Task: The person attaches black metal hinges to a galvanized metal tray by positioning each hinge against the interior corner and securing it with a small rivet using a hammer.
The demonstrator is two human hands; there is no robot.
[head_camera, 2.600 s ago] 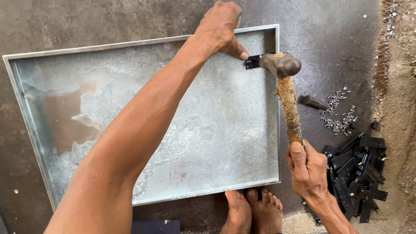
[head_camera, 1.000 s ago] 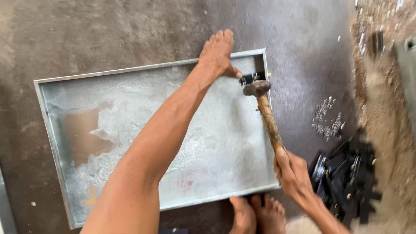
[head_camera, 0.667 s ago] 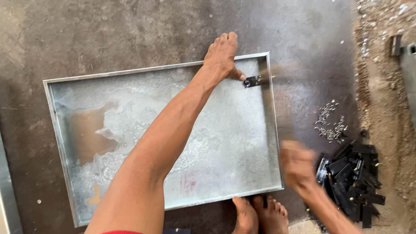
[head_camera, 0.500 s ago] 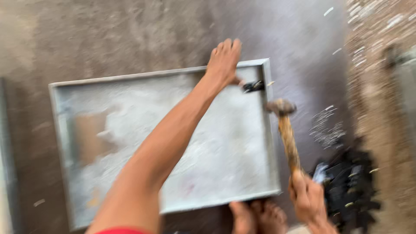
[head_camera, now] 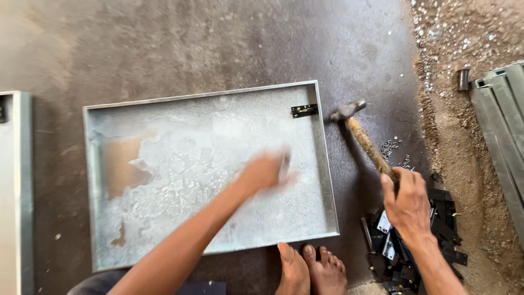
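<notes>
A shallow grey metal tray (head_camera: 322, 158) lies on the dark floor in front of me. A small black latch (head_camera: 304, 110) sits inside its far right corner. My right hand (head_camera: 406, 199) grips the wooden handle of a hammer (head_camera: 363, 139), whose steel head hovers just outside the tray's right rim. My left hand (head_camera: 267, 170) is blurred over the middle right of the tray; whether it holds anything I cannot tell. My bare feet (head_camera: 311, 270) rest at the tray's near edge.
A heap of black metal pieces (head_camera: 417, 246) lies by my right hand. Small silver fasteners (head_camera: 396, 150) are scattered beyond it. Grey metal profiles (head_camera: 502, 125) lie on gravel at the far right. Another tray's edge (head_camera: 22, 191) shows at the left.
My left hand has left the latch at the far corner and swung back over the tray's middle. The hammer has moved from the latch to outside the right rim.
</notes>
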